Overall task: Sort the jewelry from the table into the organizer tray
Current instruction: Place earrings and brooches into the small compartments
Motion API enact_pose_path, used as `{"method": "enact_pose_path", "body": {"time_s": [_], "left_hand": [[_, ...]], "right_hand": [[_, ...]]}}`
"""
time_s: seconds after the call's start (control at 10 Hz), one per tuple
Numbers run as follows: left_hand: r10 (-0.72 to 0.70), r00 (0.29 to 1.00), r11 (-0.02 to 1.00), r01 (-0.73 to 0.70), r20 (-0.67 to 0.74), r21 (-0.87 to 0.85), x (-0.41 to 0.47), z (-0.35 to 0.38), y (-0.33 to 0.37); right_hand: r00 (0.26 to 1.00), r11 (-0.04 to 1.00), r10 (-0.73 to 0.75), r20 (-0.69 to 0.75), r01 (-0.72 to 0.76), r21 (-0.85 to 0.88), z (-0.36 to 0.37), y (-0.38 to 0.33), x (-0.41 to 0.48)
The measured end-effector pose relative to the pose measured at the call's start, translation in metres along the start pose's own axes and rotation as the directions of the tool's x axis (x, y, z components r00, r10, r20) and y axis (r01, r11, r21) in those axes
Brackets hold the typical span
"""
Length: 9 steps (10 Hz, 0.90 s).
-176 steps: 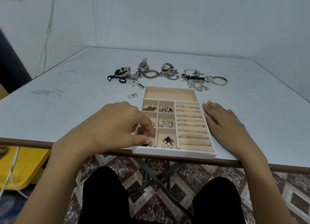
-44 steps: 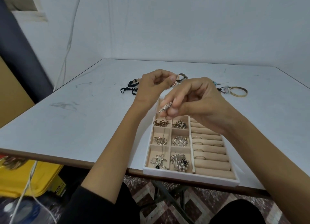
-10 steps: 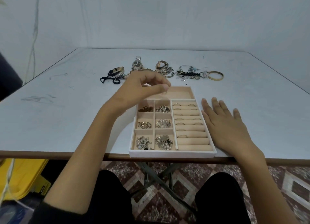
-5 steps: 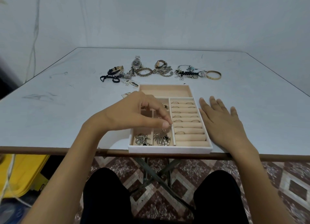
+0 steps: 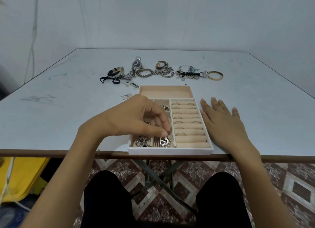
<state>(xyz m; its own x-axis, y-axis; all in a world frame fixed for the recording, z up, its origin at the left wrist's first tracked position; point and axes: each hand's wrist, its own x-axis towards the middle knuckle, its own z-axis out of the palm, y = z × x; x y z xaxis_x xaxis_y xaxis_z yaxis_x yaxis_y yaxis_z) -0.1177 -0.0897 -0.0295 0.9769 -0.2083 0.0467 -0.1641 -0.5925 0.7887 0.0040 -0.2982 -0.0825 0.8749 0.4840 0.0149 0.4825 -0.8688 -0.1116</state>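
The beige organizer tray [image 5: 170, 151] sits at the table's front edge. My left hand [image 5: 134, 118] hovers over its small left compartments and pinches a silver double-heart pendant [image 5: 164, 141], which hangs just over the near compartment, where another piece lies. A silver brooch [image 5: 141, 141] fills the compartment to its left. Several rings [image 5: 180, 134] sit in the ring rolls. My right hand [image 5: 221, 123] lies flat on the table against the tray's right side. The tray's long back compartment [image 5: 166, 92] holds nothing.
Loose jewelry lies in a row behind the tray: black cord bracelets [image 5: 109, 78], a steel watch [image 5: 136, 64], a beaded bracelet [image 5: 144, 72], a second watch [image 5: 161, 65], chains [image 5: 164, 73], and a gold bangle [image 5: 215, 75]. A small tag [image 5: 127, 96] lies left of the tray. A yellow bin [image 5: 22, 176] stands under the table.
My left hand came back from the jewelry row to the tray's near small compartments, lowering the dangling pendant. The right hand stayed flat beside the tray.
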Motion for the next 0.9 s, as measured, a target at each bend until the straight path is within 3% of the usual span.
{"method": "enact_pose_path", "body": {"time_s": [0.2, 0.6, 0.9], "left_hand": [[0.043, 0.999, 0.996, -0.043, 0.002, 0.078, 0.001, 0.002, -0.002], [0.055, 0.999, 0.996, -0.055, 0.003, 0.068, 0.003, 0.0, -0.004], [0.076, 0.975, 0.988, -0.047, -0.208, 0.145, 0.015, -0.015, -0.011]], "right_hand": [[1.0, 1.0, 0.002, 0.0, -0.002, 0.012, 0.0, 0.0, 0.0], [1.0, 1.0, 0.001, -0.003, -0.001, 0.021, 0.0, 0.0, 0.0], [1.0, 1.0, -0.005, -0.011, 0.005, 0.027, 0.001, 0.0, -0.001]]}}
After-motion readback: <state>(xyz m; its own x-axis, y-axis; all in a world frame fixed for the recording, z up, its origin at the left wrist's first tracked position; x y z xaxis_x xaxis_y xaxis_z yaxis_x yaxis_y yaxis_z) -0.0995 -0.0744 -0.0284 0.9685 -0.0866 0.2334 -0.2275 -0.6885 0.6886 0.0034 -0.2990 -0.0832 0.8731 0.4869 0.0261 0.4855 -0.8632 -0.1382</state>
